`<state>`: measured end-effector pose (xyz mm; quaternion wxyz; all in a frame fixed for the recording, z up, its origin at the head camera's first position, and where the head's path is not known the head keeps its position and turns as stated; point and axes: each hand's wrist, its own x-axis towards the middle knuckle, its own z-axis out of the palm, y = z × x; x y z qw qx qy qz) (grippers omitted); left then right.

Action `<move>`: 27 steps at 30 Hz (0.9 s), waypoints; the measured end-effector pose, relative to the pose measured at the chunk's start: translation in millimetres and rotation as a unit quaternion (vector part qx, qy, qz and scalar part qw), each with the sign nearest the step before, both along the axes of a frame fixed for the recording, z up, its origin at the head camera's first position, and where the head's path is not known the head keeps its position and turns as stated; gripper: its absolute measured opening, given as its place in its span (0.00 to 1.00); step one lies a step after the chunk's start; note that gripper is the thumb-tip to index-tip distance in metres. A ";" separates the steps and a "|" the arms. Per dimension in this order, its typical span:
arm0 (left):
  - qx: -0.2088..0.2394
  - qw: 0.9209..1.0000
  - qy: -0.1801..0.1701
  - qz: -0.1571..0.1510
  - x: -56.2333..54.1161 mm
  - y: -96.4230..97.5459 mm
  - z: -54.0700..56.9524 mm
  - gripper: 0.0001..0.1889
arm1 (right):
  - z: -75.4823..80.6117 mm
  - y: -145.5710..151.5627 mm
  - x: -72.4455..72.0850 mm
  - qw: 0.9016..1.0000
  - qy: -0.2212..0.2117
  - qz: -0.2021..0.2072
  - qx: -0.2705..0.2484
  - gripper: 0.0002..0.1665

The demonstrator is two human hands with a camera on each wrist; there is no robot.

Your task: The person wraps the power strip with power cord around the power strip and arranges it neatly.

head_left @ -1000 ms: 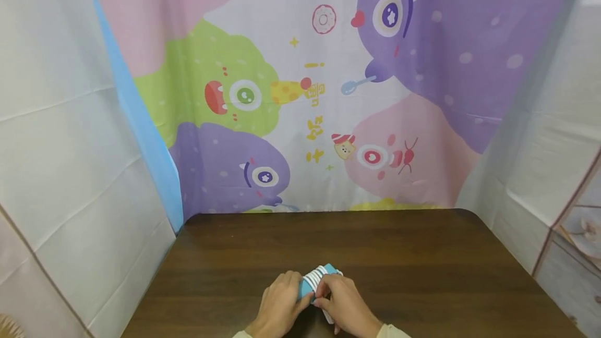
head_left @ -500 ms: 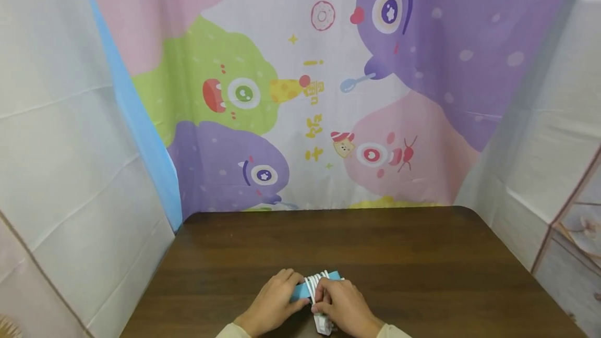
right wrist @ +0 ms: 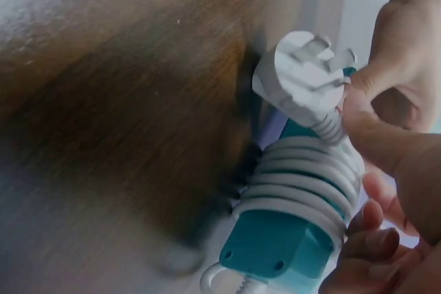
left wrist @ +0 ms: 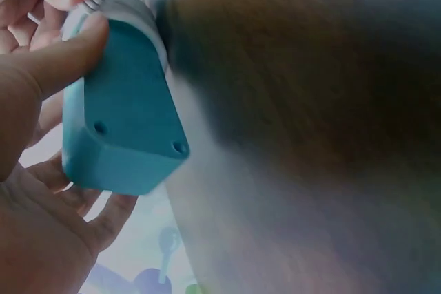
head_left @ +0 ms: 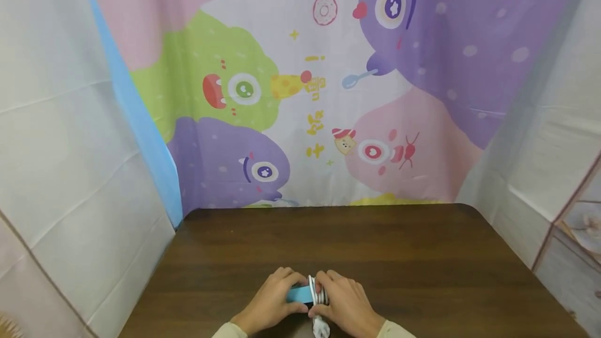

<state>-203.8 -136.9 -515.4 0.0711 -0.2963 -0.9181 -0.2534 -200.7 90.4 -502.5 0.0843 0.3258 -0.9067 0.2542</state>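
A teal power strip (head_left: 299,294) is held level above the table between both hands. Its white cord (head_left: 320,296) is wound round the body in several turns. The left hand (head_left: 269,299) grips the bare teal end, thumb on one face and fingers round the other. Over the wound part, the right hand (head_left: 347,301) holds the cord, its thumb by the neck of the white plug (right wrist: 300,77). The plug's metal prongs show in the right wrist view; it hangs toward the person in the head view. In the left wrist view, screw holes mark the strip's teal end (left wrist: 131,122).
The dark wooden table (head_left: 328,239) spreads out beyond the hands. A cartoon-printed curtain (head_left: 319,119) hangs behind its far edge. Pale cloth panels (head_left: 84,119) stand along both sides.
The strip has turned until it lies nearly crosswise. The plug has come down below the right hand toward the person. The right fingers have moved over the cord turns; the left hand keeps its grip.
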 end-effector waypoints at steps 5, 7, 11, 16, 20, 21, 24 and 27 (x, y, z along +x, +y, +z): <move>-0.011 1.000 -0.004 -0.004 5.7 -4.4 -1.5 0.23 | 2.5 5.5 1.0 0.999 -0.029 0.014 -0.001 0.26; -0.014 1.000 -0.013 -0.005 7.9 -5.7 -3.1 0.24 | 2.6 6.8 1.2 0.999 -0.042 0.017 -0.001 0.26; -0.015 1.000 -0.025 -0.006 11.4 -5.7 -5.1 0.25 | 1.7 8.9 1.0 0.998 -0.059 0.020 0.002 0.26; -0.012 1.000 0.019 -0.002 11.2 1.0 -9.0 0.26 | 0.6 13.3 -0.9 0.999 -0.044 0.009 -0.017 0.22; -0.011 0.999 0.040 0.005 9.5 6.2 -10.5 0.27 | 0.5 16.5 -3.9 0.998 -0.032 -0.021 -0.045 0.18; -0.011 0.999 0.039 0.006 9.2 6.8 -10.5 0.27 | 0.6 17.4 -4.5 0.998 -0.030 -0.028 -0.053 0.18; -0.014 0.999 0.028 0.011 8.9 7.2 -10.1 0.26 | 0.9 20.9 -6.7 0.997 -0.015 -0.049 -0.065 0.17; -0.010 1.000 0.012 0.013 8.9 5.1 -9.3 0.28 | 0.3 25.2 -8.9 0.995 -0.006 -0.066 -0.070 0.16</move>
